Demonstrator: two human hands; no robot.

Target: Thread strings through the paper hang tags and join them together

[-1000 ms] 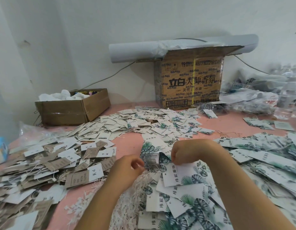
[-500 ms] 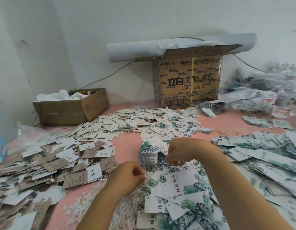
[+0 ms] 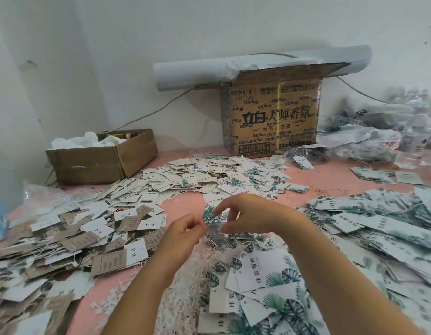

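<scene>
- Your hands have come up off the heap. A second ago your right hand [image 3: 248, 213] sat as a fist on the leaf-print tags [image 3: 270, 281]. Now its grip pinches a small stack of tags [image 3: 215, 220] between thumb and fingertips, clear of the counter [image 3: 183, 204].
- Your left hand [image 3: 185, 234] has risen from the strings [image 3: 185, 286] to meet it, and its grip is pinched at the stack's 9 o'clock edge. Blur hides whether a string sits in that pinch.
- By my reading, picking is done and you are lining the stack up for threading.
- The strings lie at 6 o'clock under your left wrist. The leaf-print tags spread from 3 to 5 o'clock, and brown and white tags [image 3: 88, 238] lie at 9.
- The box [image 3: 272, 117] at 12 o'clock reads "立白" in bold, with "天然" on the line below. The nearest leaf-print tag ends in "服饰". I cannot read the brown tags' print for sure.
</scene>
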